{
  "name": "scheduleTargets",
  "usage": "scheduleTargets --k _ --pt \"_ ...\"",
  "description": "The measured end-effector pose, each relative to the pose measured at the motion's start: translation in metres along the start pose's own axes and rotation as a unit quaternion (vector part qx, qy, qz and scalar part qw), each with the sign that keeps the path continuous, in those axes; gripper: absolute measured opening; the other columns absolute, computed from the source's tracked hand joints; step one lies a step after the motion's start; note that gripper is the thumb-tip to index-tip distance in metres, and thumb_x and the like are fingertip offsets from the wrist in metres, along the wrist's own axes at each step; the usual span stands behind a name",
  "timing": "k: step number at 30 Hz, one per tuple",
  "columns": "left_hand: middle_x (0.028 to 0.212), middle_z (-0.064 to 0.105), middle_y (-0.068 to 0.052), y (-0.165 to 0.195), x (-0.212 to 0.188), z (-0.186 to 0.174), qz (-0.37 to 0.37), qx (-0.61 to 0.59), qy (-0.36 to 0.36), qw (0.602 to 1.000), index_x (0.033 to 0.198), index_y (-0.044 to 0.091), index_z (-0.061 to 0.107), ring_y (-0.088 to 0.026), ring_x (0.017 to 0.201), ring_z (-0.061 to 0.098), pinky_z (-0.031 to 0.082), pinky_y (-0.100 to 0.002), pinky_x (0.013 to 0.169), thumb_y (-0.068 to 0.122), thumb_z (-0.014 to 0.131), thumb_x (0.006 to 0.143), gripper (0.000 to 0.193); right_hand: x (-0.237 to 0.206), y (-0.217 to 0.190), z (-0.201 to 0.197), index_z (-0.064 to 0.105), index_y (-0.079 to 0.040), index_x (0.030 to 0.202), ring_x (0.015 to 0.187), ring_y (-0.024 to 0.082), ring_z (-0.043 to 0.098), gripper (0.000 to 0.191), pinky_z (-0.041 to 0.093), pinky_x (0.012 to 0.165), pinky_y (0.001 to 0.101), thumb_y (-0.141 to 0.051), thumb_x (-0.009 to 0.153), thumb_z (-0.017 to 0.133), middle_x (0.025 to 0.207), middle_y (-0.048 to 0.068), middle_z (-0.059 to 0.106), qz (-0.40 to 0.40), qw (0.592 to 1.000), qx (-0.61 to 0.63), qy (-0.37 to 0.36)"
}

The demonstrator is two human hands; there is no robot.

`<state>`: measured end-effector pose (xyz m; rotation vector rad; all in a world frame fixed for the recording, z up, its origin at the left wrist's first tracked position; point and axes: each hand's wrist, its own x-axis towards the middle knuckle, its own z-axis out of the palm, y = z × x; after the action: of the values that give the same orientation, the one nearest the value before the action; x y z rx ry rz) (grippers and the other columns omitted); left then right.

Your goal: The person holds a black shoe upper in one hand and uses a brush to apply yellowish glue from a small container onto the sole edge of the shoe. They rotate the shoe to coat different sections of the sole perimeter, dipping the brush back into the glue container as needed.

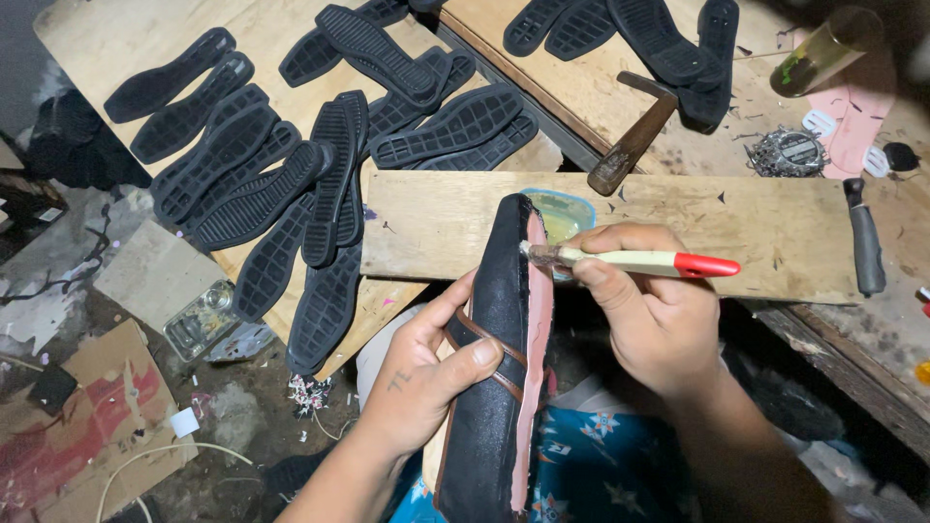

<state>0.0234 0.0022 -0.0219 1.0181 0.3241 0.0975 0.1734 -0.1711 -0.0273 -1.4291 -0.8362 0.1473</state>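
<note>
The left hand (426, 373) is grasping a black shoe (494, 358) around its middle, thumb across the brown strap, and holds it on its side so that the pink bottom face looks to the right. The shoe is just in front of the long wooden board (620, 228), with its toe touching the near edge of the board. The right hand (649, 310) is clenched on a small brush (630, 260) with a cream handle and a red end; the bristles touch the pink face near the toe. To do this step well, I think the brush should go in even strokes from the toe towards the heel and stay inside the edge, so nothing goes on the black upper. The left hand should keep the shoe steady and its thumb away from the wet face. Behind the toe, on the board, stands a shallow tin (560, 211), near enough for dipping. Left of the board lie many black rubber soles (320, 184), and a hammer (635, 136) lies behind it.
</note>
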Motion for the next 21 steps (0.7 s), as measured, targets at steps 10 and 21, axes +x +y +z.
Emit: scheduleTargets --k 10,21 --pt "0.126 0.068 -0.015 0.0045 0.0019 0.0026 -0.002 0.0 0.013 1.0 0.153 -0.006 0.045 -0.016 0.108 0.068 0.055 -0.03 0.094 0.022 0.075 0.087 0.078 -0.0057 -0.0035 -0.0004 0.057 0.002 0.12 0.107 0.016 0.066 0.018 0.055 0.096 0.028 0.0 0.103 0.063 0.119 0.015 0.069 0.015 0.999 0.031 -0.03" --pt "0.122 0.069 -0.013 0.0038 0.0033 0.0 -0.005 -0.01 0.018 1.0 0.152 -0.004 0.048 -0.015 0.103 0.067 0.056 -0.029 0.09 0.023 0.073 0.089 0.073 -0.0061 -0.0017 -0.0003 0.059 -0.001 0.116 0.109 0.022 0.069 0.018 0.056 0.098 0.032 0.002 0.101 0.067 0.118 0.016 0.07 -0.037 0.998 0.012 -0.058"
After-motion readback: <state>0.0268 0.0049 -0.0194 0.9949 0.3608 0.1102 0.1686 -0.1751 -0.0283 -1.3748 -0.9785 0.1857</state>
